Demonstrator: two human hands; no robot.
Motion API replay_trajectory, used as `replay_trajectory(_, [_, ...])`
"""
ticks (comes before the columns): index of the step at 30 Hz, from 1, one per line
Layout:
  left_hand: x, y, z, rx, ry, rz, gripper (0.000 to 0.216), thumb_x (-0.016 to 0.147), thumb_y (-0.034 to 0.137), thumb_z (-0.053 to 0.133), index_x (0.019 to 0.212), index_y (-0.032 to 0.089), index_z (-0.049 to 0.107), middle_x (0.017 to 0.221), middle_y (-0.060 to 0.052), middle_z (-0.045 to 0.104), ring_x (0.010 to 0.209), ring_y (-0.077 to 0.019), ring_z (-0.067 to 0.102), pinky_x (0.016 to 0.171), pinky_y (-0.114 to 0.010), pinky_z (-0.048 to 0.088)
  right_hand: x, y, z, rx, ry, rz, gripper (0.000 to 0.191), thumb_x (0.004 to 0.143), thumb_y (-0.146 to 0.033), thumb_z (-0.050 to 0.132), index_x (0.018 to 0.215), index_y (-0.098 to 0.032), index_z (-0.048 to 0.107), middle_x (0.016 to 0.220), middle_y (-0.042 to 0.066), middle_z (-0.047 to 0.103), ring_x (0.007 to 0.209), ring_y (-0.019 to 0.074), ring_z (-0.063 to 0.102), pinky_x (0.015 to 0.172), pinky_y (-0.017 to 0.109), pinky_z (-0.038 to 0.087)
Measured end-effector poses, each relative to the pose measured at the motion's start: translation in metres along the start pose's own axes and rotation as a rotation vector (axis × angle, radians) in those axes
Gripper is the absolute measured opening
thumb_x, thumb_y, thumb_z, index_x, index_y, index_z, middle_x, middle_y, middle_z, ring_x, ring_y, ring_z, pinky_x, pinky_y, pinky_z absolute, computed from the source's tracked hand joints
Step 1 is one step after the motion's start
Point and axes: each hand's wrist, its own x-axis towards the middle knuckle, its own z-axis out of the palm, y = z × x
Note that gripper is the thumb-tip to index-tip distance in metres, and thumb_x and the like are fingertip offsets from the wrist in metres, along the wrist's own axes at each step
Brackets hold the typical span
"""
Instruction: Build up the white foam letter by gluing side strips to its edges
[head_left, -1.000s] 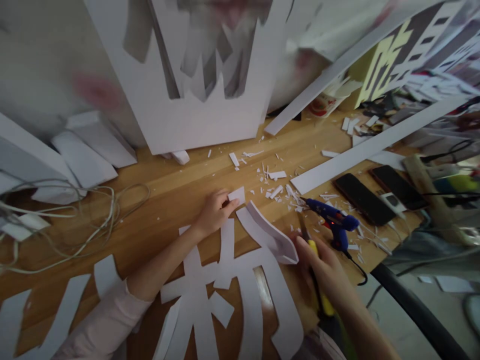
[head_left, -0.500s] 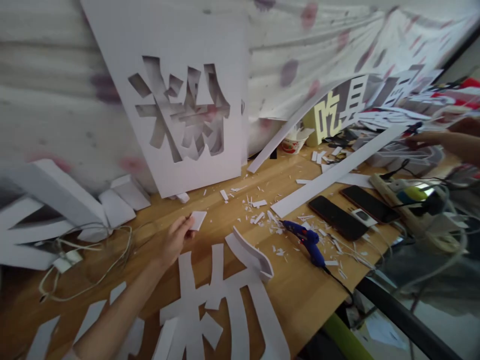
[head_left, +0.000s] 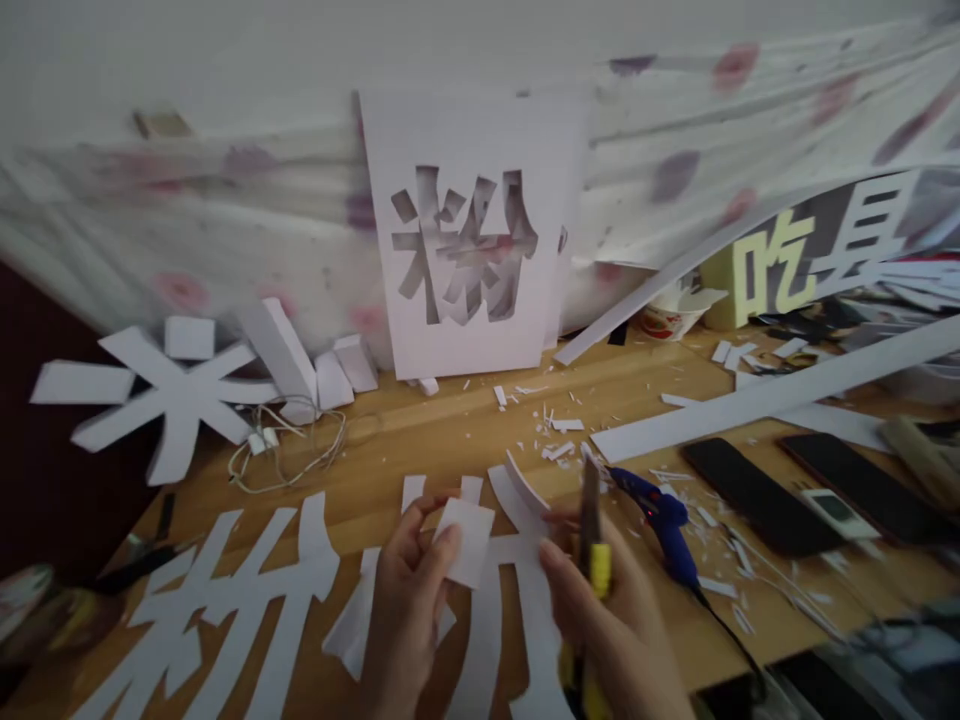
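My left hand (head_left: 412,590) pinches a small flat white piece of foam board (head_left: 471,540) between thumb and fingers. In my right hand (head_left: 619,620) is a yellow utility knife (head_left: 600,570), its blade pointing up and away from me. The two hands are apart, and the blade does not touch the white piece. Beneath them lies a large white cut-out character (head_left: 484,640), partly hidden by the hands, with a curved strip (head_left: 525,485) standing along one edge. A blue glue gun (head_left: 664,520) rests on the table just right of the knife.
A white board with a cut-out character (head_left: 465,350) leans at the back. White star-like letter (head_left: 176,385) and tangled cable (head_left: 289,470) are left. Another flat cut-out (head_left: 255,590) lies nearer. Scraps, a long strip (head_left: 720,415) and two phones (head_left: 761,495) are on the right.
The view has turned left and the left hand holds the white piece nearer the middle. My right hand is now in front with the knife. The hands at far right have left view.
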Motion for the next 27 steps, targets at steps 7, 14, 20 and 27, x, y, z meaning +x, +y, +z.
replay_trajectory(7, [-0.036,-0.032,0.025,-0.005,-0.045,-0.063,0.049,0.071,0.051,0.078,0.109,0.022,0.065,0.050,0.006,0.053,0.038,-0.0056,0.035,0.039,-0.018,0.027,-0.025,0.023,0.000,0.280,-0.010,0.303,0.049,0.076,-0.054,0.074,0.108,-0.020,0.058,0.046,-0.011,0.043,0.032,0.0042,0.026,0.032,0.016,0.019])
replay_trajectory(14, [-0.035,-0.052,0.016,-0.272,-0.316,-0.071,0.071,0.059,0.064,0.081,0.120,0.029,0.069,0.097,-0.009,0.072,0.063,-0.0147,0.061,0.051,-0.023,0.048,-0.027,0.012,0.002,0.352,0.050,0.365,0.036,0.071,-0.046,0.080,0.089,-0.022,0.061,0.053,-0.009,0.045,0.038,0.0041,0.031,0.033,0.014,0.023])
replay_trajectory(20, [-0.028,-0.055,0.011,-0.263,-0.226,0.037,0.071,0.051,0.065,0.085,0.110,0.027,0.075,0.112,-0.011,0.073,0.102,-0.0304,0.067,0.089,-0.037,0.054,-0.032,0.019,-0.015,0.023,-0.008,0.206,0.042,0.085,-0.063,0.059,0.101,-0.024,0.063,0.058,-0.005,0.048,0.046,0.0109,0.043,0.041,0.020,0.038])
replay_trajectory(27, [-0.044,-0.040,0.016,-0.236,0.012,0.066,0.068,0.043,0.069,0.085,0.105,0.044,0.074,0.117,0.000,0.073,0.118,-0.0324,0.060,0.093,-0.038,0.053,-0.048,0.012,-0.037,-0.563,-0.366,-0.273,0.048,0.093,-0.067,0.041,0.110,-0.029,0.064,0.087,0.003,0.070,0.075,0.0205,0.063,0.066,0.028,0.046])
